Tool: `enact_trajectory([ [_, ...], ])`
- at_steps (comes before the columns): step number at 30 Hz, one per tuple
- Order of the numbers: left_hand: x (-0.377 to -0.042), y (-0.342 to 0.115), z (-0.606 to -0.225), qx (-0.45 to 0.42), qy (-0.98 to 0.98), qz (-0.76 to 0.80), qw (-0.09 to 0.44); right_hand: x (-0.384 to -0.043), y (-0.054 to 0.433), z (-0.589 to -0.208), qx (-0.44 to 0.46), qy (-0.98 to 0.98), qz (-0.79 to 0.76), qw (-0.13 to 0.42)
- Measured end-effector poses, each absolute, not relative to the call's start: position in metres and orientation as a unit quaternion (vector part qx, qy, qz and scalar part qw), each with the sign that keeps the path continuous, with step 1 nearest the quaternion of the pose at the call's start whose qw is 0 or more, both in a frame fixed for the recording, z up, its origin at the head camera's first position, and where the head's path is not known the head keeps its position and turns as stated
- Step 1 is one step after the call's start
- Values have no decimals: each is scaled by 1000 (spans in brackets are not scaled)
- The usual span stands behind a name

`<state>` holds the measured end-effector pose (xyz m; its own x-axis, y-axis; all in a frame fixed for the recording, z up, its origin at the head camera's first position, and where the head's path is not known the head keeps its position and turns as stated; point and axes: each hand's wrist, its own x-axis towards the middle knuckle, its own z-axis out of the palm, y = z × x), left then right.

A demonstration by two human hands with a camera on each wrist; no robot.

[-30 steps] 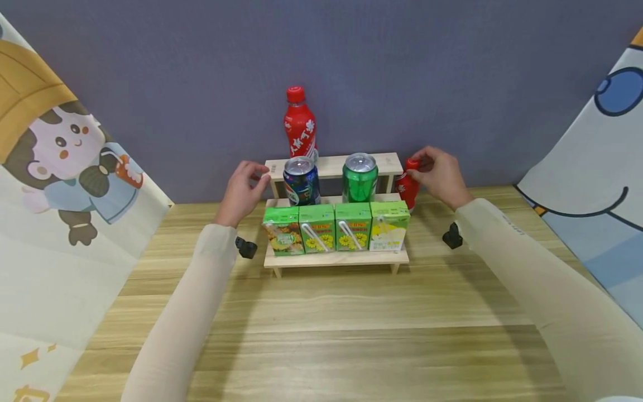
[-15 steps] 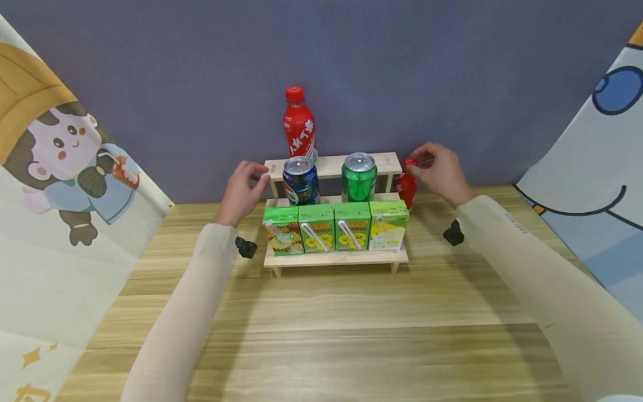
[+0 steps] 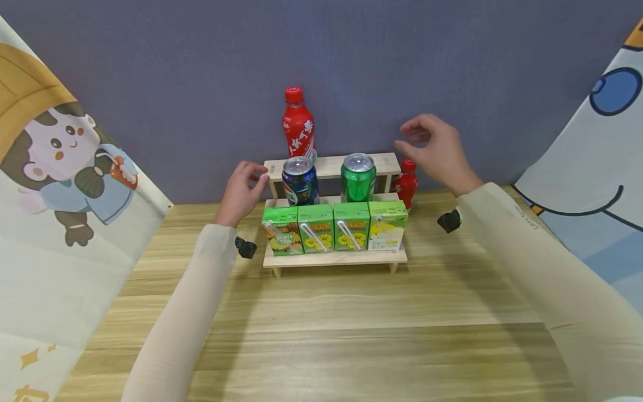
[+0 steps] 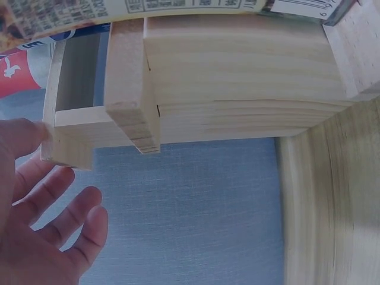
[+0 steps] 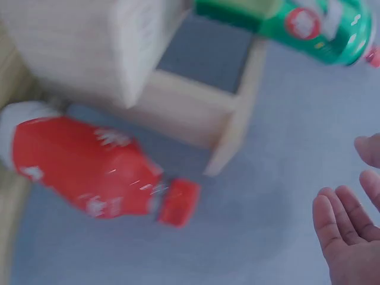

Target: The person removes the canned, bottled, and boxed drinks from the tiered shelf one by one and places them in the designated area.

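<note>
A small tiered wooden shelf (image 3: 336,258) stands against the grey backdrop. My left hand (image 3: 241,192) is at the left end of its top board, thumb and index finger at the board's corner (image 4: 68,148), the other fingers loosely bent. My right hand (image 3: 439,151) is raised above and right of the shelf, thumb and fingers apart, holding nothing. Below it a red bottle (image 3: 406,184) with a red cap stands beside the shelf's right end, its base hidden in the head view. Another red bottle (image 3: 300,131) stands on the top board, left of its middle.
On the middle tier stand a dark blue can (image 3: 301,187) and a green can (image 3: 358,184). Several green juice cartons (image 3: 316,229) fill the lowest tier in a row. Printed cartoon panels (image 3: 75,167) flank the wooden table (image 3: 321,335) on both sides.
My right hand has let go of the cap of the red bottle beside the shelf and risen away from it. The left hand stays at the top board's end.
</note>
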<state>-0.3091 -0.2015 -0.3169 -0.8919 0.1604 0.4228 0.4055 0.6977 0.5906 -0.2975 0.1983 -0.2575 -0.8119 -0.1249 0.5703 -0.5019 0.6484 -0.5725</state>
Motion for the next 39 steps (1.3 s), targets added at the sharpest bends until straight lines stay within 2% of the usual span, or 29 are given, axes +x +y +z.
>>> enact_trajectory([
  [16, -308, -203, -317, -154, -904, -361, 173, -281, 124, -201, 292, -852, 358, 246],
  [24, -309, -203, -318, -160, -900, -363, 178, -285, 95, -186, 301, -860, 348, 222],
  [39, -309, -202, -318, -158, -901, -365, 173, -306, 47, -169, 247, -908, 314, 127],
])
